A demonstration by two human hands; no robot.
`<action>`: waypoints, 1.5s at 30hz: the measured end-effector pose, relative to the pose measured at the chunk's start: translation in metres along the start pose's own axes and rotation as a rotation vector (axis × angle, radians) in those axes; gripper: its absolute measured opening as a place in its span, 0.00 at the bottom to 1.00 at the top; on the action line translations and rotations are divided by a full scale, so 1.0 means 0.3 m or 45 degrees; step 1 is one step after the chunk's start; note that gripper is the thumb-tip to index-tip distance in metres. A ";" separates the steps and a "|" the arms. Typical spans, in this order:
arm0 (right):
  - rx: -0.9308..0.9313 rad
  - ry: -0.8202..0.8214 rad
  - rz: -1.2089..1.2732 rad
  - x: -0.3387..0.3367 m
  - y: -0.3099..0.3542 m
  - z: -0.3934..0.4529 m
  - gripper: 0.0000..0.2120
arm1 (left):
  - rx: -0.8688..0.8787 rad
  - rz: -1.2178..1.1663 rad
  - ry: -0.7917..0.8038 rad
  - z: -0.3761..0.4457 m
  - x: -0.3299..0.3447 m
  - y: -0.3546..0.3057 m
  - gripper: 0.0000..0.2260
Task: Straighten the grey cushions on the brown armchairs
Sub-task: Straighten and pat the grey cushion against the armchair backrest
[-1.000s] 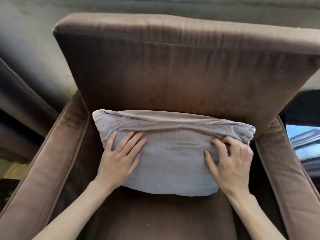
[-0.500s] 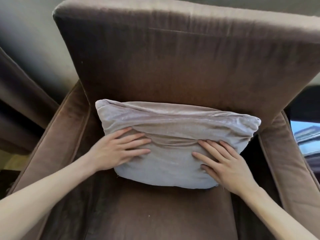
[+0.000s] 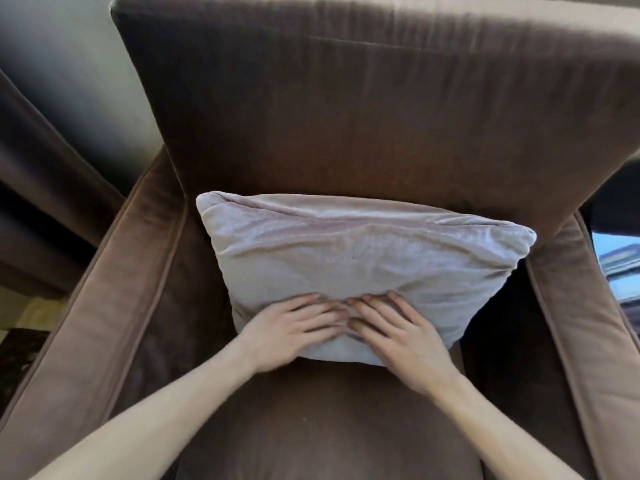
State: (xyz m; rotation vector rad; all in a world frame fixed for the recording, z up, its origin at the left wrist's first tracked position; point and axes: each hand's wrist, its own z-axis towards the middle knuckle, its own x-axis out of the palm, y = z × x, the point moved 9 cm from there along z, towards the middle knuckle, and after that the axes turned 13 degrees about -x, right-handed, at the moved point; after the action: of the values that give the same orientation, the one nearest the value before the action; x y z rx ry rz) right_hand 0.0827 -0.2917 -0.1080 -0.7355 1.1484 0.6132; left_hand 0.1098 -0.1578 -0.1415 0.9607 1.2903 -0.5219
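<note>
Head view shows our left hand [image 3: 294, 332] and right hand [image 3: 398, 336] flat, gripping nothing, on the cushion [image 3: 363, 251] standing against the armchair [image 3: 346, 116] back, creases left to smooth.

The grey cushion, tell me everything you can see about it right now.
The grey cushion is a soft, squarish pillow in shiny velvet-like fabric, creased across its front. It stands propped on the armchair seat, leaning against the backrest, roughly centred between the armrests. The left hand and right hand press flat on its lower front, fingertips nearly meeting.
</note>
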 end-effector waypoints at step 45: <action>1.208 0.570 1.881 -0.029 -0.193 -0.303 0.21 | -1.004 -1.764 0.977 -0.183 0.008 0.255 0.11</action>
State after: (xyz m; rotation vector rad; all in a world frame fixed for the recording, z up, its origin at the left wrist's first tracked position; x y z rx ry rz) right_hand 0.0712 -0.3991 -0.1092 0.9952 2.0981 0.9566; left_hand 0.1401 -0.0711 -0.1200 -0.6248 2.5282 -0.5723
